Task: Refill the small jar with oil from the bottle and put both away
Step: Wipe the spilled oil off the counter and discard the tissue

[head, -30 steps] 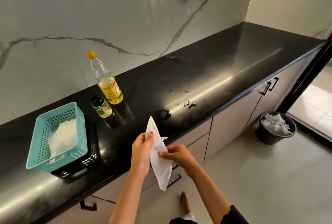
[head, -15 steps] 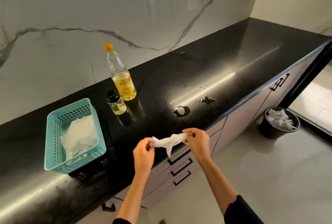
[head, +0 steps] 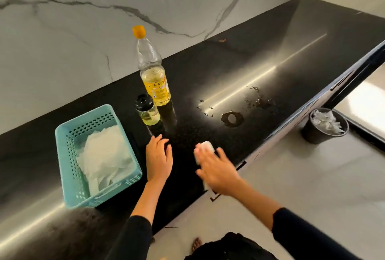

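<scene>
Now | bottle (head: pixel 155 84) label reads "AD" | left hand (head: pixel 159 159) spread on counter (head: pixel 239 61) | right hand (head: pixel 218 170) flat on tissue (head: pixel 206 147)

**Only one scrap of text we can actually read**

We can make out the capitals "A D" near the top of the yellow label (head: pixel 158 91) on the oil bottle (head: pixel 150 62). Whatever follows them curves out of sight. The smaller print lower on that label is too tiny for us to read.
</scene>
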